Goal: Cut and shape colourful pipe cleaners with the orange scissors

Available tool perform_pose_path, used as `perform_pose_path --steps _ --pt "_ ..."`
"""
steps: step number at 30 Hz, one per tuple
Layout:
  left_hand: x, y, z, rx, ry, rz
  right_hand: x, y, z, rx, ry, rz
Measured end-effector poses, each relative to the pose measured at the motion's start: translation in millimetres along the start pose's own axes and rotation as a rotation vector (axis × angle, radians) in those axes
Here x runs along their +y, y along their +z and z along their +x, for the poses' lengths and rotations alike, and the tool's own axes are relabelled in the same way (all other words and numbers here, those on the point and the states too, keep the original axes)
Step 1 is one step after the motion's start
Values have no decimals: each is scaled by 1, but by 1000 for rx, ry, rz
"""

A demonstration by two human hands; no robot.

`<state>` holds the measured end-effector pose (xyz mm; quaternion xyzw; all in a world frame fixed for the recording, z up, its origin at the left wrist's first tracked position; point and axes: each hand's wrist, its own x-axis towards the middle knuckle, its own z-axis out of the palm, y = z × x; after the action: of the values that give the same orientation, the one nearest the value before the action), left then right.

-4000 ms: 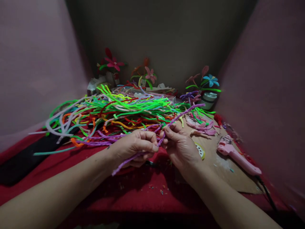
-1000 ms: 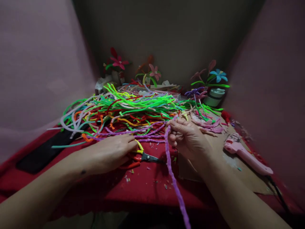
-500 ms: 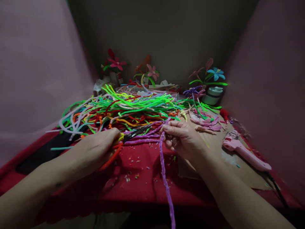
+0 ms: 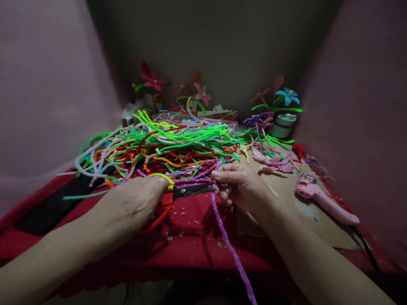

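Observation:
My left hand (image 4: 144,195) is closed around the red and yellow handles of a pair of scissors (image 4: 184,192). Their dark blades point right and lie at a purple pipe cleaner (image 4: 227,237), just under the fingers of my right hand (image 4: 233,182). That hand pinches the purple pipe cleaner near its top end, and the long part hangs down past the table's front edge. Whether the blades have cut into it I cannot tell. More purple pipe cleaners (image 4: 190,181) lie behind the scissors.
A heap of coloured pipe cleaners (image 4: 190,135) covers the table's middle. A pink glue gun (image 4: 327,199) lies on cardboard (image 4: 286,212) at right. At left is a black flat object (image 4: 57,203). Pipe-cleaner flowers (image 4: 288,96) and a lidded jar (image 4: 282,126) stand behind.
The scissors have come down and swung level, their blades now at the purple pipe cleaner below my right fingers. The hanging end has swung to the right.

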<state>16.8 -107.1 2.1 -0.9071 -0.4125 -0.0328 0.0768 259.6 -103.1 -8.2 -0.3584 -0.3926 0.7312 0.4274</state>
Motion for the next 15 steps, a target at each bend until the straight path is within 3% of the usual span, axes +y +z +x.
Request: perform_pose_path --steps 9,15 --pt "2 3 -3 141 122 102 3 0 0 19 51 -43" --pt "14 -15 1 56 113 111 3 2 0 54 44 -155"
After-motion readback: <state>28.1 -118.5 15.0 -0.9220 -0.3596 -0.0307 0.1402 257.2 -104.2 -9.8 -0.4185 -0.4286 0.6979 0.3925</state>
